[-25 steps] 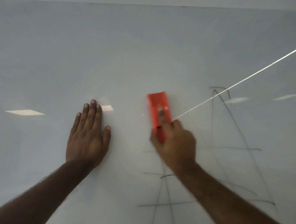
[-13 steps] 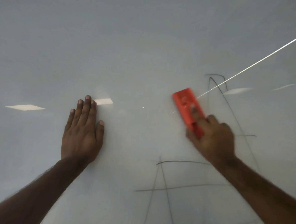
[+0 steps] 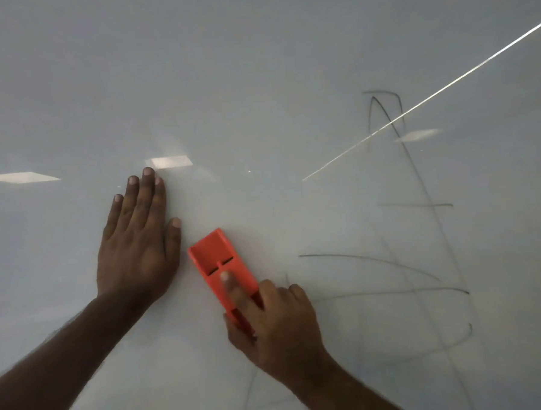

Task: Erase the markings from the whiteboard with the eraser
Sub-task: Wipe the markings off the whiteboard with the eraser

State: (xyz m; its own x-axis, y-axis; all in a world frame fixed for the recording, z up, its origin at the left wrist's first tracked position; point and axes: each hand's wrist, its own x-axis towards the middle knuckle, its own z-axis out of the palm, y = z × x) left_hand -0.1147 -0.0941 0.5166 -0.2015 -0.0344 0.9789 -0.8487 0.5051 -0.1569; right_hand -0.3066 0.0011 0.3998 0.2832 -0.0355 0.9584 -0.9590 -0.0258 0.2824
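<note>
Pressure came from our right hand [image 3: 278,326], clamped round the orange eraser [image 3: 222,267] flat on the whiteboard [image 3: 255,64]; our left hand [image 3: 136,240] lay spread, steadying us beside remaining markings [image 3: 419,206].

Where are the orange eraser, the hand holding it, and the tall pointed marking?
orange eraser [image 3: 215,258]: head view, on its upper bare face.
right hand [image 3: 278,326]: head view, on its back.
tall pointed marking [image 3: 377,102]: head view, on its peak stroke.
</note>
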